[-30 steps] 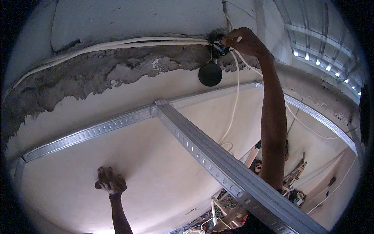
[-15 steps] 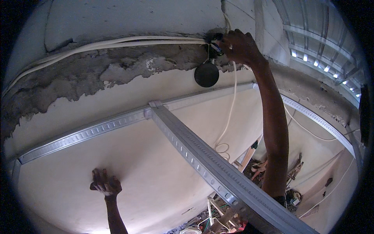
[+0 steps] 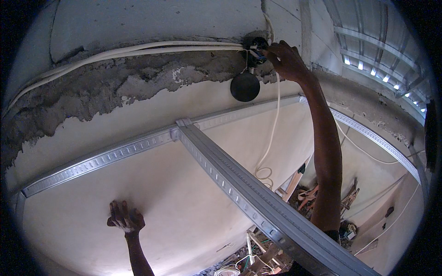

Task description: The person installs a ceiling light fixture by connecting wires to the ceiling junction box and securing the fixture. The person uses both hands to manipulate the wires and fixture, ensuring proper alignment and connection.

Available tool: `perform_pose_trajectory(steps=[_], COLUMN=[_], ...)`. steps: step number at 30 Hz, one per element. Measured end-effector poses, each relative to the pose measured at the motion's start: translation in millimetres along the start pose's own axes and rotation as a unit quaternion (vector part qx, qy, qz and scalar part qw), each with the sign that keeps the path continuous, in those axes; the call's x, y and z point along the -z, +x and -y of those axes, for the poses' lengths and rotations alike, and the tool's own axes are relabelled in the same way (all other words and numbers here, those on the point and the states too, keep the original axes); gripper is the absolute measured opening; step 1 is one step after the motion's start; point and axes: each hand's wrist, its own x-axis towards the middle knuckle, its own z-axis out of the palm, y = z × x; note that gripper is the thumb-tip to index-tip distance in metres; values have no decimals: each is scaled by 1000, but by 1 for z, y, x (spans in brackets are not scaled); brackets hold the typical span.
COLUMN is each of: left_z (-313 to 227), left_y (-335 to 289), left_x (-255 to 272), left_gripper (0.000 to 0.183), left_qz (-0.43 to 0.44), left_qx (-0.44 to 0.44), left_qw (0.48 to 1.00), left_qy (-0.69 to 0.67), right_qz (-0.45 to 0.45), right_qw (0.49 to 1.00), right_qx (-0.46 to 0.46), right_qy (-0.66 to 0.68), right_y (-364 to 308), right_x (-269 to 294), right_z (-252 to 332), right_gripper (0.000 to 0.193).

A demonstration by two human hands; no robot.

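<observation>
My right hand [image 3: 286,60] is raised to a round black junction box [image 3: 253,44] in the upper wall. Its fingers are curled together at the box's right edge; what they pinch, if anything, is hidden. Thin wires [image 3: 258,54] show inside the box. Below it hangs a round black lid [image 3: 245,87]. White cables [image 3: 184,44] reach the box from the left, and another white cable [image 3: 276,110] drops down past my right wrist. My left hand [image 3: 125,217] lies against the pale plastered wall [image 3: 83,216] with its fingers spread, holding nothing.
A metal channel [image 3: 106,158] runs along the wall, and a crossing metal beam [image 3: 230,179] passes between my arms toward the lower right. Far below lie wood pieces [image 3: 291,184], a coil of white cable [image 3: 227,271] and rubble. Corrugated roofing [image 3: 377,37] slopes at the upper right.
My right hand has shifted slightly right and down from the box, uncovering more of its inside and wires. My left hand stays against the wall, and the view has shifted slightly.
</observation>
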Motion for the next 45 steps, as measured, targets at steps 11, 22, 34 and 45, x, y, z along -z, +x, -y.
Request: perform_pose_trajectory(steps=[11,22,34,45], left_z=[2,12,3,0], left_y=[-4,-26,-4,-5], left_x=[-1,-19,-3,-5], left_gripper=[49,57,53,53], left_qz=[-2,28,-18,-12], left_qx=[-1,43,8,9], left_qw=[1000,999,1000,1000], left_qy=[6,-9,8,-3], right_qz=[-109,-142,-210,-289], right_qw=[982,969,941,902], right_qx=[147,-189,-257,-223], right_qy=[-51,70,68,231], right_y=[-2,-62,-26,-27], right_x=[-21,-76,-72,-104], right_z=[-41,-47,18,-25], right_gripper=[25,20,27,28])
